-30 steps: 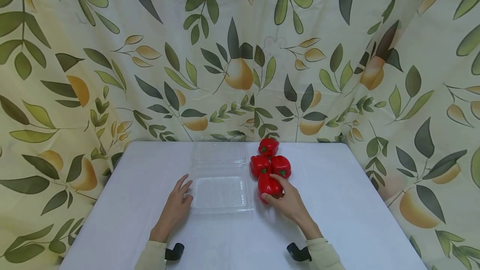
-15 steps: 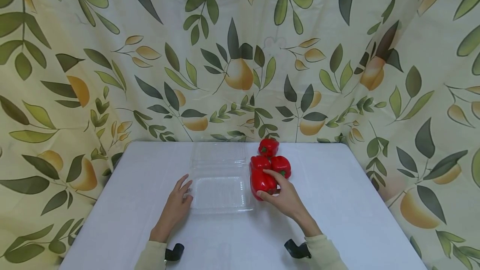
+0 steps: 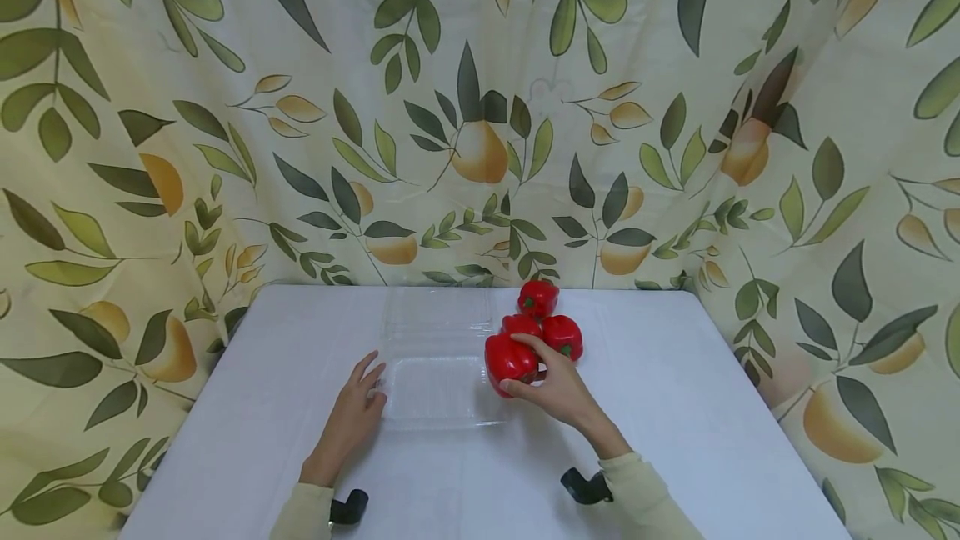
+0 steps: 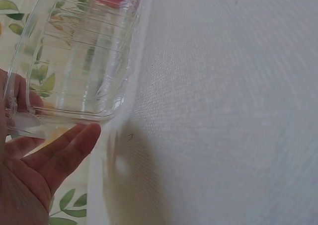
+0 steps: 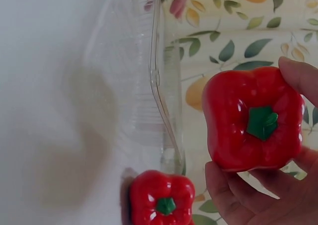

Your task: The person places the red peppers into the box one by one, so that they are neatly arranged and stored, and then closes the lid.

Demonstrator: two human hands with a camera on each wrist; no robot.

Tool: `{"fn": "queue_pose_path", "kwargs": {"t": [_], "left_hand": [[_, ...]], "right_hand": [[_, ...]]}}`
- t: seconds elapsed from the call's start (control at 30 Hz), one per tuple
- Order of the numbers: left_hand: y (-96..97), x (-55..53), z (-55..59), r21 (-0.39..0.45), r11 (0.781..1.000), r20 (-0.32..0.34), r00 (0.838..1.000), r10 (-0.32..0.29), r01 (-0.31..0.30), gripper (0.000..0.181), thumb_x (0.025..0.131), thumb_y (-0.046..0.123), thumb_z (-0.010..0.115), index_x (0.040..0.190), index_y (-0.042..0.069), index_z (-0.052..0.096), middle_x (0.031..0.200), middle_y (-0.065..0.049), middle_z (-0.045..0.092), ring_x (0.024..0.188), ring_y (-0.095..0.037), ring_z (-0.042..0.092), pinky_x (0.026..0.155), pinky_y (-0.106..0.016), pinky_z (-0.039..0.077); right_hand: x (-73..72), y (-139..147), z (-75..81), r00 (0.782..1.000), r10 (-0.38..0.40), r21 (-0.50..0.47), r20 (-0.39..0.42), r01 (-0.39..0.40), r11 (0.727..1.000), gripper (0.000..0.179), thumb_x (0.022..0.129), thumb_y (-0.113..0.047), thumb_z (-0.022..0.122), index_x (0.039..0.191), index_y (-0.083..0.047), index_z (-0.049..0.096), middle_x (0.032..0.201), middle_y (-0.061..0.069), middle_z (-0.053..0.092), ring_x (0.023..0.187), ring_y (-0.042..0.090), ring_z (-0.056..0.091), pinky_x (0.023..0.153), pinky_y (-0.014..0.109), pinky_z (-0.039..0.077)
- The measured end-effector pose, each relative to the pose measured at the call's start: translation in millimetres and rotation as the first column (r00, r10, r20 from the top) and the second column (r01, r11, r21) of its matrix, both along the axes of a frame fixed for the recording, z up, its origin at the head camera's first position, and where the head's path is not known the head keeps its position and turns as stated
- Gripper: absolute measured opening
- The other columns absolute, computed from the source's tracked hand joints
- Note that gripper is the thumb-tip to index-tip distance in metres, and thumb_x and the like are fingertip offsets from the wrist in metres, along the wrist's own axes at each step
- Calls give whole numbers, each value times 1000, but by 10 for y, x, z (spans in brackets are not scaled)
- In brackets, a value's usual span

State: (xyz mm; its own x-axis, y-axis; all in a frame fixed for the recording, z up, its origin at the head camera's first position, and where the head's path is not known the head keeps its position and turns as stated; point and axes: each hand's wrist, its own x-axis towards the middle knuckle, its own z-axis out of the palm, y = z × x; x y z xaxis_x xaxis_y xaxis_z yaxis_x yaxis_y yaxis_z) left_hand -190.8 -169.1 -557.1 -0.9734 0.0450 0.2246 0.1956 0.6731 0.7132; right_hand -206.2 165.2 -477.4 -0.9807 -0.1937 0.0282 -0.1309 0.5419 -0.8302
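A red bell pepper (image 3: 511, 361) is held in my right hand (image 3: 558, 390), between thumb and fingers. In the right wrist view this bell pepper (image 5: 256, 118) shows its green stem and hangs above the white tabletop. It overlaps the right rim of a clear plastic container (image 3: 442, 419) in the head view; the container's lid (image 3: 438, 307) lies folded back. At the container's left side is my left hand (image 3: 351, 411), fingers spread and fairly straight. In the left wrist view, the fingertips (image 4: 92, 130) touch or nearly touch the container's corner.
Behind the held pepper, more red bell peppers stand close together: one at the back (image 3: 538, 299), one at right (image 3: 562, 336), and one partly hidden (image 3: 521, 324). The white table (image 3: 637, 440) meets a leaf-and-fruit patterned curtain (image 3: 480, 215) at its far edge.
My right hand has carried the bell pepper leftward and up from in front of the other peppers to the container's right rim. The left hand has stayed in place.
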Motion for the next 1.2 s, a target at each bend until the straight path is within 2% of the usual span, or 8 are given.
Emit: {"fn": "queue_pose_path", "kwargs": {"t": [0.4,0.7,0.9,1.2], "left_hand": [[15,2,-4,-18,1000,8,1000,3,-3,47,92,2,57,138,-5,51,156,-11,36,120,-34,62,97,-48,53],[16,11,-26,-17,1000,-17,1000,-5,5,46,91,2,56,136,-6,52,155,-13,37,119,-35,62,94,-47,55],[17,3,-31,-19,1000,-23,1000,-7,6,46,91,1,56,136,-7,53,155,-13,37,118,-35,63,93,-47,55],[21,16,-11,-6,1000,-44,999,-4,4,45,90,0,57,134,-7,54,153,-14,40,117,-35,64,92,-48,56]], "right_hand": [[-46,-160,3,998,52,-70,34,-49,996,83,65,-24,90,137,-23,50,134,6,54,120,30,52,79,40,62],[-85,-281,-90,991,129,-110,34,-124,986,81,68,-25,89,138,-24,49,137,4,52,125,29,50,83,42,61],[-119,-389,-144,990,128,-139,64,-118,983,85,67,-23,89,141,-21,46,139,5,51,126,32,50,84,43,61],[-154,-528,-188,988,115,-159,107,-97,982,82,69,-22,87,140,-22,46,139,6,52,123,31,52,83,42,61]]}}
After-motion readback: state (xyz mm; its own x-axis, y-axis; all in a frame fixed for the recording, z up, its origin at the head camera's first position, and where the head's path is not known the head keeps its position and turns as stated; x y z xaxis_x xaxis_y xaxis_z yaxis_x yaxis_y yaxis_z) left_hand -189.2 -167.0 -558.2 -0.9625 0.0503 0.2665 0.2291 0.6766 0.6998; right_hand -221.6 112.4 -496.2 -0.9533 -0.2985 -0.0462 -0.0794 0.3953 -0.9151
